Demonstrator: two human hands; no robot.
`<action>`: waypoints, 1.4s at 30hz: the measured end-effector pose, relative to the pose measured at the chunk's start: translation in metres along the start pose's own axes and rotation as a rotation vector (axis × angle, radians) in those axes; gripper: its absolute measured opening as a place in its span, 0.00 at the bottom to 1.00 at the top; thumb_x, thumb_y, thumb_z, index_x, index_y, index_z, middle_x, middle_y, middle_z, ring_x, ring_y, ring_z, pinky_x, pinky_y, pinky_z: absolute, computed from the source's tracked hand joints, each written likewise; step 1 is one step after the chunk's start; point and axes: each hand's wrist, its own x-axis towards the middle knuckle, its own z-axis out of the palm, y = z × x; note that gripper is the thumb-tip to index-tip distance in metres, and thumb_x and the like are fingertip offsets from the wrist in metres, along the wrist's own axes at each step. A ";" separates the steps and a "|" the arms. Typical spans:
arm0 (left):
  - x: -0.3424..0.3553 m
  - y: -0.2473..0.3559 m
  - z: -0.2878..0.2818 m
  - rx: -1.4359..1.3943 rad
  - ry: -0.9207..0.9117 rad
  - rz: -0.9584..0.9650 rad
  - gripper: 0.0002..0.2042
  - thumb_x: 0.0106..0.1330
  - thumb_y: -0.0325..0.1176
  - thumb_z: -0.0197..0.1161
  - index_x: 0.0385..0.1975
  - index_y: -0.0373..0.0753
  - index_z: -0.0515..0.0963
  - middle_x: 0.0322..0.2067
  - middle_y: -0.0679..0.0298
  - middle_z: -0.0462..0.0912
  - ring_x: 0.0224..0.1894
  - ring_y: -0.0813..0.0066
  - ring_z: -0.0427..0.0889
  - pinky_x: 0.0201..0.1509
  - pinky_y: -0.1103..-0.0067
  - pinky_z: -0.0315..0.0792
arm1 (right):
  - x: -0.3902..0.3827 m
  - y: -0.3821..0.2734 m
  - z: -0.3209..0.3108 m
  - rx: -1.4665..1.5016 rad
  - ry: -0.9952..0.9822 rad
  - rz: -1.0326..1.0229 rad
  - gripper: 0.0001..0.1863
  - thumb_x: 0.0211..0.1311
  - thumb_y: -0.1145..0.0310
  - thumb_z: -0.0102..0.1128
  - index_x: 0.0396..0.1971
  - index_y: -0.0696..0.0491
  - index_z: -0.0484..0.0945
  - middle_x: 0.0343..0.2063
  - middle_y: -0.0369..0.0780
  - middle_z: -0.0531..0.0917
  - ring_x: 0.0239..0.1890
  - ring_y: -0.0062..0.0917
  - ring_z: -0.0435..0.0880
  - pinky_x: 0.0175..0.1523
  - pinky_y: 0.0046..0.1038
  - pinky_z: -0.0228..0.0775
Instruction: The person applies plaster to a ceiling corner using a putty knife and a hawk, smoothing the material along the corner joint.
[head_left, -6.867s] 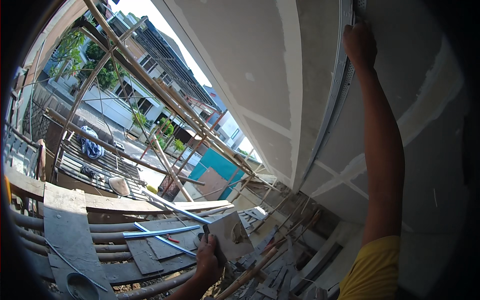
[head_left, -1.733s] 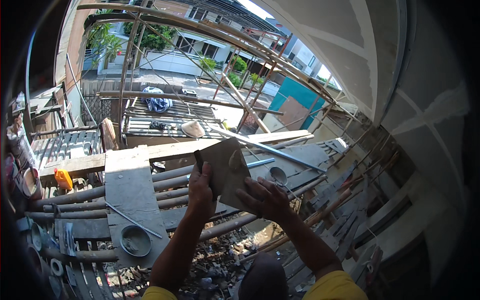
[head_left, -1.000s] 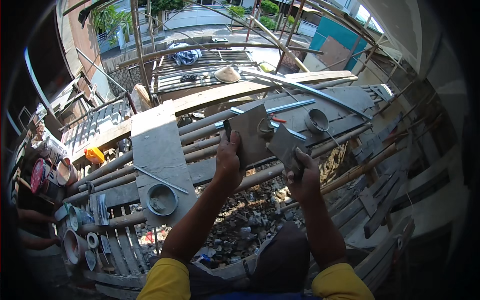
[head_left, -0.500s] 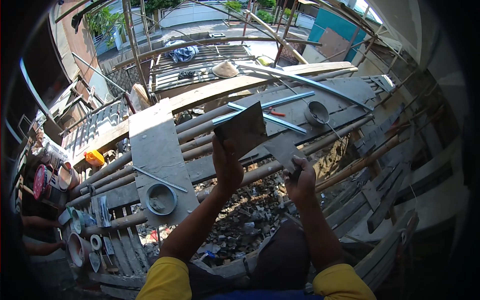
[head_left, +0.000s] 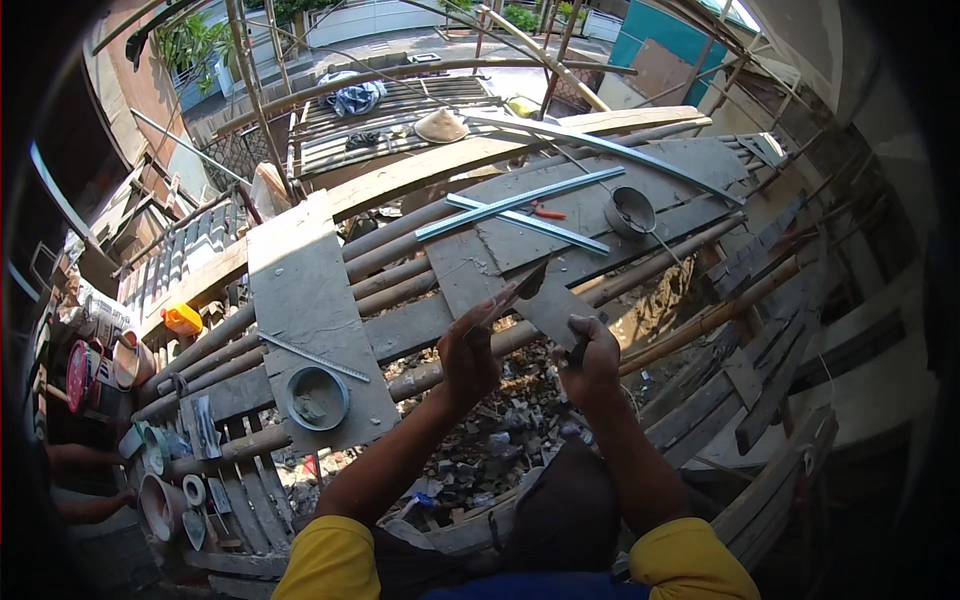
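My left hand [head_left: 468, 362] grips a thin dark rectangular plate [head_left: 530, 281], now turned nearly edge-on. My right hand [head_left: 590, 362] is closed round the handle of a broad flat-bladed scraper [head_left: 557, 309], its grey blade pointing up and left toward the plate. Blade and plate are close together; whether they touch I cannot tell. Both hands are above the gap between the scaffold planks and my legs. A round bowl of grey paste [head_left: 318, 398] rests on the board to the left, beside a thin perforated metal strip [head_left: 313, 357].
Crossed metal channels [head_left: 520, 205], a red-handled tool [head_left: 548, 213] and a second bowl [head_left: 630, 213] lie on the far boards. Bamboo poles [head_left: 440, 377] border a drop to rubble [head_left: 450, 465]. At left are buckets [head_left: 160, 505], a yellow container [head_left: 182, 320] and another person's arms [head_left: 95, 507].
My left hand has tipped the dark plate from broadside to nearly edge-on and brought it lower, toward the scraper. My right hand has shifted slightly left and down, still holding the scraper.
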 end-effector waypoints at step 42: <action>0.016 -0.004 -0.024 0.050 0.030 -0.394 0.16 0.74 0.40 0.44 0.50 0.32 0.66 0.38 0.51 0.77 0.38 0.59 0.77 0.41 0.69 0.70 | -0.018 0.009 0.018 -0.010 -0.145 -0.034 0.11 0.62 0.70 0.48 0.42 0.58 0.69 0.36 0.43 0.79 0.33 0.35 0.82 0.37 0.33 0.77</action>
